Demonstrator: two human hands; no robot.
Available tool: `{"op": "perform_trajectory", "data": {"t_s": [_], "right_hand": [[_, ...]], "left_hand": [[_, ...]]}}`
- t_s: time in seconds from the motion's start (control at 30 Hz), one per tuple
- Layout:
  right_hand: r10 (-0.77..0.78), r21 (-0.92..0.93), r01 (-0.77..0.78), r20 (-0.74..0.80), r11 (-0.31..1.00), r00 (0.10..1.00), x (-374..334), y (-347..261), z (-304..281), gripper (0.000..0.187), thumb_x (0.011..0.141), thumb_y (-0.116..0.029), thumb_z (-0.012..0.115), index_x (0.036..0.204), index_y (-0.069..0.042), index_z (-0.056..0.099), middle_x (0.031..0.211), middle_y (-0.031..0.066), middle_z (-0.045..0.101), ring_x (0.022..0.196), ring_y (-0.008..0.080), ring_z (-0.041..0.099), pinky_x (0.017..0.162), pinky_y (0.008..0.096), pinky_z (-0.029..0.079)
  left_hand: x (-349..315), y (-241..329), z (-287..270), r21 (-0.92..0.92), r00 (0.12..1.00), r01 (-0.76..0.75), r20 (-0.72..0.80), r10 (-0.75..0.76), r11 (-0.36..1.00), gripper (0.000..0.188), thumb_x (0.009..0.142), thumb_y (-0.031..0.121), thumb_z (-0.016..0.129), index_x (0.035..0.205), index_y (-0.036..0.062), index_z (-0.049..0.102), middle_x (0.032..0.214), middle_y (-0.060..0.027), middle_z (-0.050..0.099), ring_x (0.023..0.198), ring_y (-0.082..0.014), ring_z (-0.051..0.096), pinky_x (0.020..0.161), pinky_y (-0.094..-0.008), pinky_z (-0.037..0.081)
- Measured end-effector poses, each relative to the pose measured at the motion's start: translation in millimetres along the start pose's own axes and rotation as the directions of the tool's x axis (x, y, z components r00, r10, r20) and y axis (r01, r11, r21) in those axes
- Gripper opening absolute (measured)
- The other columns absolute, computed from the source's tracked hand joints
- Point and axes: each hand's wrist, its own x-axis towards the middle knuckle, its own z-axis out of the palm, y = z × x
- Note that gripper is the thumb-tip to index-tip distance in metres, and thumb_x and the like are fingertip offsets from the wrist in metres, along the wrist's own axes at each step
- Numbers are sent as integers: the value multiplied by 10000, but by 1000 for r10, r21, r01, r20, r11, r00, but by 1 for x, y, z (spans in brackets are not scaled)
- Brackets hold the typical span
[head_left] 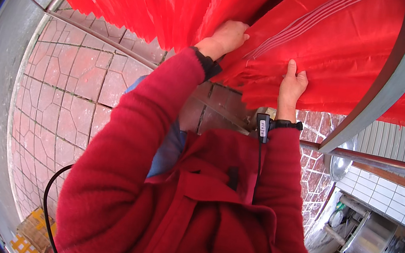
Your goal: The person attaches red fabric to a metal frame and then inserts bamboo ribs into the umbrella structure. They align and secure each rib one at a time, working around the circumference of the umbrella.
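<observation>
Red plastic sheeting [344,58] with several thin pale lines spreads across the upper part of the head view, and gathered, pleated red sheeting [142,1] hangs at its left. Where the two portions meet, my left hand [229,37] is closed on the sheeting, its fingers curled and partly hidden. Farther right, my right hand [292,87] rests against the lower part of the lined sheeting, with two digits apart and the others hard to see. Both wrists wear black bands, and a small black device [262,126] sits at the right one.
A curved grey-and-brown bar [387,84] crosses the sheeting at the right, above a metal rail [382,163]. Another rail [101,39] runs over the pinkish paving [70,83] at left. White tiles [383,194] and a clear container [369,240] lie lower right; a taped carton [38,230] lies lower left.
</observation>
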Motion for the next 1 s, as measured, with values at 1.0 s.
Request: {"op": "perform_trajectory", "data": {"t_s": [1.0], "right_hand": [[460,-125,-449,386,885,799,-71,55,22,454,946,-439,756,957,12,701,826,56,722,712,116,652,691,280,529]], "left_hand": [[-20,-11,29,-157,955,52,297,-3,986,283,966,292,698,1094,41,728,920,-200,744,872,-289,730,809,-406,563]]}}
